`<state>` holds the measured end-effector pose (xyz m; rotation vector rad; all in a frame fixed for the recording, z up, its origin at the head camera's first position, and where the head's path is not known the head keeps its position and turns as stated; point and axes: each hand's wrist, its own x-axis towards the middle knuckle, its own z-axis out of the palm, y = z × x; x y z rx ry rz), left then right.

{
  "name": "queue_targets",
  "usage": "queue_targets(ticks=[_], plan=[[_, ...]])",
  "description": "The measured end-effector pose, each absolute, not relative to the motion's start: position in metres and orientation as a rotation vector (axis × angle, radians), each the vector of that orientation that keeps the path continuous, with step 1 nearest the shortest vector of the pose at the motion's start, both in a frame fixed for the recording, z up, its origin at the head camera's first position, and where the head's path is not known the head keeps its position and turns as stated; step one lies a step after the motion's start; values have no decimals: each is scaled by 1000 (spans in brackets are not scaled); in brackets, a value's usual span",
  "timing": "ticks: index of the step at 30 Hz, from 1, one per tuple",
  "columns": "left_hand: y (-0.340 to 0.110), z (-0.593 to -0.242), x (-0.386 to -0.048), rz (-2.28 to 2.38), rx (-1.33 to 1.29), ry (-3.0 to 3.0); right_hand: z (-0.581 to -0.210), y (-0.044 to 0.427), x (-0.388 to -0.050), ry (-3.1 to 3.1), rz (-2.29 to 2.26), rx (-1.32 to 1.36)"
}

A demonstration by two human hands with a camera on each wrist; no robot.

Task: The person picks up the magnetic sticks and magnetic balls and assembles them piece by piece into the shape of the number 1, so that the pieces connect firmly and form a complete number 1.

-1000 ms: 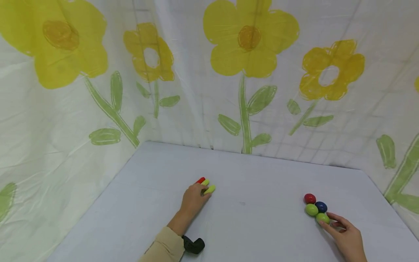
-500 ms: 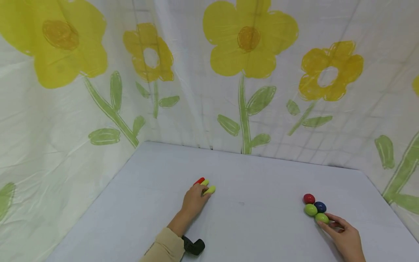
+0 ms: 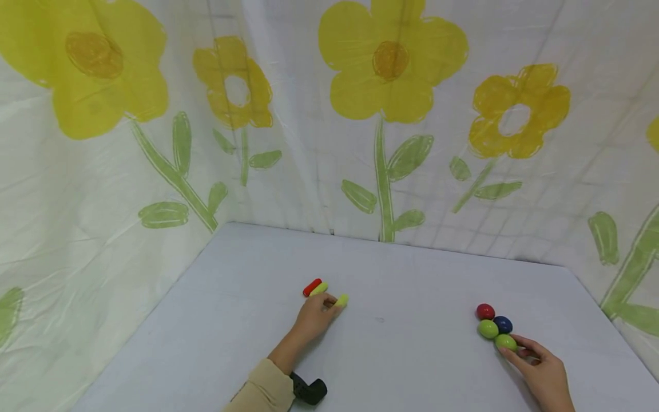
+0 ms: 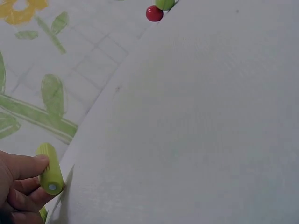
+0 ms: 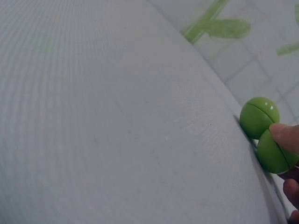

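My left hand (image 3: 313, 316) pinches a short yellow-green cylinder (image 3: 342, 300) between thumb and fingers. In the left wrist view this cylinder (image 4: 51, 170) has ribbed sides and a pale dot on its end. Just beyond the hand lie a red cylinder (image 3: 312, 287) and a second yellow-green one (image 3: 319, 288), side by side. At the right, my right hand (image 3: 547, 375) holds a shiny green plastic egg (image 3: 507, 343) between thumb and fingers; a seam runs round it in the right wrist view. Close against it are another green egg (image 3: 488, 329), a blue egg (image 3: 503, 325) and a red egg (image 3: 485, 311).
Both groups lie on a white table (image 3: 391, 366), with a wide stretch of tabletop between them. A flower-printed white curtain (image 3: 298, 189) hangs along the back and sides. A black device (image 3: 311, 392) sits at my left wrist, by the beige sleeve (image 3: 265, 389).
My left hand has shifted slightly right with the pinched yellow-green cylinder, away from the other two, and more of the red one shows. My right hand stays at the green egg.
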<state>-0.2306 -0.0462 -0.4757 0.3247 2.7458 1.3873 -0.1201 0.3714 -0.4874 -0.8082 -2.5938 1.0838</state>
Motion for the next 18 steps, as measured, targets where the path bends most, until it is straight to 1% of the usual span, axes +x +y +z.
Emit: queue_targets(ticks=[10, 18], plan=[[-43, -474, -232, 1537, 327, 2549, -489, 371, -120, -2573, 1104, -815], [-32, -471, -230, 1590, 269, 2455, -490, 371, -120, -2576, 1113, -809]])
